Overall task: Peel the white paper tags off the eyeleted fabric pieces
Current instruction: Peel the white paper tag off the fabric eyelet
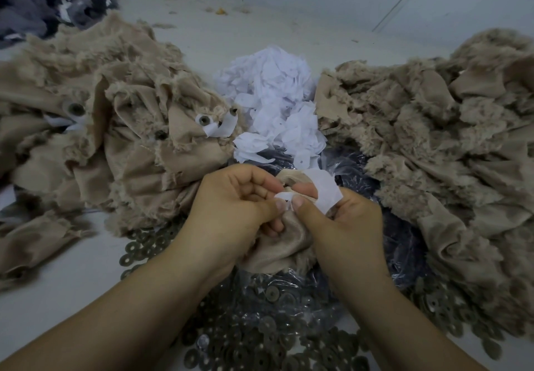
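Both hands work as one grip: left hand pins the fabric piece steady so right hand can pinch the paper tag and pull.

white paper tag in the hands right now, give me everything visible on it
The white paper tag is a thin, soft-looking strip, creased and curling. It sits at frame centre, partly lifted off the beige fabric piece bunched under both hands. The left hand pinches its near end, where a small dark hole shows; the right hand pinches beside it, and the free end curls over that hand's fingers. No print visible.
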The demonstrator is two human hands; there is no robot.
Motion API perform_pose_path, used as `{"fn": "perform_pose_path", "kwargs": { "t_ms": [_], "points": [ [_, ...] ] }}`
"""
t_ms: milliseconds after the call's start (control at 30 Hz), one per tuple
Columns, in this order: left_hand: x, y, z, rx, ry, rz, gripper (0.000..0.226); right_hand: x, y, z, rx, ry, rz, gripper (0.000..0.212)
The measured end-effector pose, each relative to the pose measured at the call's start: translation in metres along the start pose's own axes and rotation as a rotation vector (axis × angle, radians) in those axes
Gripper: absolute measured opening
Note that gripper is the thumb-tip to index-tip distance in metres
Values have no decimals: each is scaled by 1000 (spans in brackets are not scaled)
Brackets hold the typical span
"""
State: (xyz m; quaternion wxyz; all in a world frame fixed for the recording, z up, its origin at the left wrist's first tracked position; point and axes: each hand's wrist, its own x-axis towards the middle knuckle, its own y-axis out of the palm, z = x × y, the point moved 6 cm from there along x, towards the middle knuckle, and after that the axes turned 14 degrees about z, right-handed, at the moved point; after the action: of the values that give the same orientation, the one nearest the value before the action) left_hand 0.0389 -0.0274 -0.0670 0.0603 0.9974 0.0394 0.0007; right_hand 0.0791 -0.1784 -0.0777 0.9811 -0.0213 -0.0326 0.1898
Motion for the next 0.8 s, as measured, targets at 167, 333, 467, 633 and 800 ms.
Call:
{"fn": "perform_pose_path", "kwargs": {
  "t_ms": [167, 333, 467, 633, 800],
  "points": [
    [0, 2, -4, 91, 34, -8, 22, 0, 0, 0, -11, -10, -6, 20],
    [2, 1, -9, 161, 53, -20, 24, -1, 1, 1, -23, -22, -17, 23],
    [-2, 5, -11, 217, 84, -7, 22, 0, 0, 3, -96, -44, -12, 22],
    [-1, 4, -9, 212, 53, -8, 15, -2, 4, 7, -220, -115, -17, 32],
    [0, 3, -10, 284, 33, -25, 18, -2, 6, 5, -242, -118, 1, 30]
  ]
}}
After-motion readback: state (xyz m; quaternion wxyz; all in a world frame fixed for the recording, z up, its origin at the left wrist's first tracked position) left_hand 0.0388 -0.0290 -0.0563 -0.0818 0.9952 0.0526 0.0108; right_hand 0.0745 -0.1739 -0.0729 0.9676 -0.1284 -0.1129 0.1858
